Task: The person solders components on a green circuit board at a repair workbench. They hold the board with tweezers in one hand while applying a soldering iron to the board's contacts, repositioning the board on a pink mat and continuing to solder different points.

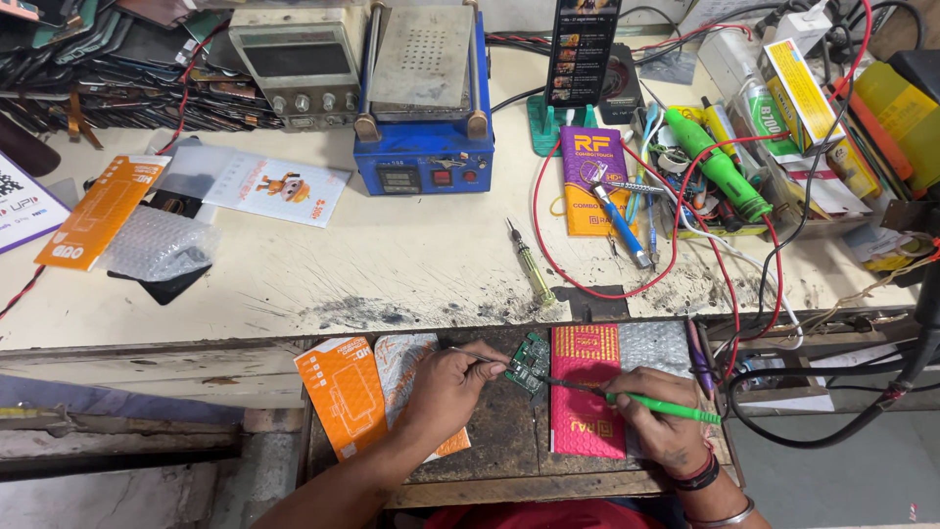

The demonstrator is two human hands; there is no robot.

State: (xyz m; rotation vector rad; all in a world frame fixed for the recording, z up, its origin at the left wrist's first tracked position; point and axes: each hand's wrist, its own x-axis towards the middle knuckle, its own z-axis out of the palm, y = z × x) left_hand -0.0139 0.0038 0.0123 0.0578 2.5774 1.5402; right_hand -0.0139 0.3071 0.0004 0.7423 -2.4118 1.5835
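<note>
Green circuit board [530, 363] is lying on the pull-out shelf [509, 441] below the desk's front edge, and I am working on it with both hands. My left hand [446, 387] is pinching thin tweezers [478, 356] between pressed fingertips, their tip touching the board's left side. My right hand [661, 416] is closed around a green-handled soldering tool [656, 404], its dark tip reaching the board's lower edge.

A red flat packet [586, 392] with yellow print is lying just right of the board, under my right hand, with a bubble-wrap bag [654, 345] beside it at the shelf's right end. An orange packet [343, 392] is sitting tilted at the shelf's left end, partly under my left wrist.

On the desk [392, 264], another orange packet [98, 211] is resting near the left edge beside bubble wrap [157, 243] and a white leaflet [279, 186] with an orange cartoon figure. A purple-and-yellow packet [590, 181] is lying right of centre, a blue-handled tool [619, 220] across it. A blue heating station [423, 98] is standing at the back edge. At the right back corner, a cluttered tray [720, 231] is holding a green tool [720, 167] and wires, while a yellow-and-white box [801, 93] is leaning nearby. A green screwdriver [531, 266] is lying near the front edge.
</note>
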